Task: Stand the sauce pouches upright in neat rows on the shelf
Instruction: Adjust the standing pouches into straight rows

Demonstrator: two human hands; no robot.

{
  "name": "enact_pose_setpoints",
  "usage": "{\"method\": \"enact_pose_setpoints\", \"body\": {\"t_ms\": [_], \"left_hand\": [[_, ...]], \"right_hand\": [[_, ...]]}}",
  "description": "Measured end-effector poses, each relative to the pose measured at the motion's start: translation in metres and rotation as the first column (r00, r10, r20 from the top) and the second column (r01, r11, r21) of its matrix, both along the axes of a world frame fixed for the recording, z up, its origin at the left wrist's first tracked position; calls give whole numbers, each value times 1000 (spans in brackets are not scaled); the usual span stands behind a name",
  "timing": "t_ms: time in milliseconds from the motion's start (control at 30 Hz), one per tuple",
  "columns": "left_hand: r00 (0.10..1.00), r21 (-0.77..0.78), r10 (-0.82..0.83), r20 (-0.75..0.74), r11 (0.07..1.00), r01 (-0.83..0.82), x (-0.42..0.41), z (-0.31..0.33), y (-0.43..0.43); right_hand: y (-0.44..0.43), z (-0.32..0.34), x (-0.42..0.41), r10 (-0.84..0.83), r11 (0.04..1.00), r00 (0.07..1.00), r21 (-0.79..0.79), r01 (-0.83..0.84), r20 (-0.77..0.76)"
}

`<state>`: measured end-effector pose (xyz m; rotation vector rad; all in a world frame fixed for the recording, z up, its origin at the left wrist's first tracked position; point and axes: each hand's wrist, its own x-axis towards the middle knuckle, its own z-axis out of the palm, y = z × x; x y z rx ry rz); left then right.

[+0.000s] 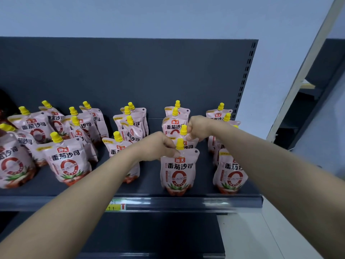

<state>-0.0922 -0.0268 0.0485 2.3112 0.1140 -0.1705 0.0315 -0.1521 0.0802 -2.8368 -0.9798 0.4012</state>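
Observation:
Several pink sauce pouches with yellow caps stand on a dark grey shelf (149, 187). My left hand (158, 146) pinches the top edge of the front pouch (178, 174), just left of its cap, in the second row from the right. My right hand (198, 128) grips the top of the pouch behind it (183, 142), below its yellow cap. Both pouches stand upright. The row at the far right (230, 176) is partly hidden by my right forearm. Pouches on the left (65, 161) lean and stand unevenly.
The shelf's front lip carries a yellow price tag (115, 206). A dark back panel (130, 71) rises behind the pouches, with a slotted upright (244, 75) at its right end. A lower shelf (149, 240) sits below, and another shelf unit (317, 94) stands at the right.

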Motion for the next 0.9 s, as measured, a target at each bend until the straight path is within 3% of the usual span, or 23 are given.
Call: {"method": "enact_pose_setpoints", "body": {"t_ms": [100, 233, 333, 567, 900], "left_hand": [[1000, -21, 18, -2, 1000, -18, -2, 4, -1], [995, -159, 82, 59, 985, -72, -2, 11, 2], [968, -154, 170, 183, 978, -143, 5, 16, 7], [886, -74, 277, 371, 960, -270, 37, 27, 22], [893, 171, 390, 224, 887, -430, 103, 21, 34]], "right_hand": [[-1, -2, 0, 7, 1000, 1000, 23, -6, -18], [-6, 10, 2, 40, 999, 995, 4, -40, -88], [-12, 32, 15, -8, 990, 979, 138, 36, -201], [-27, 45, 40, -156, 935, 987, 328, 137, 32], [1, 37, 78, -144, 951, 986, 286, 117, 78]]}}
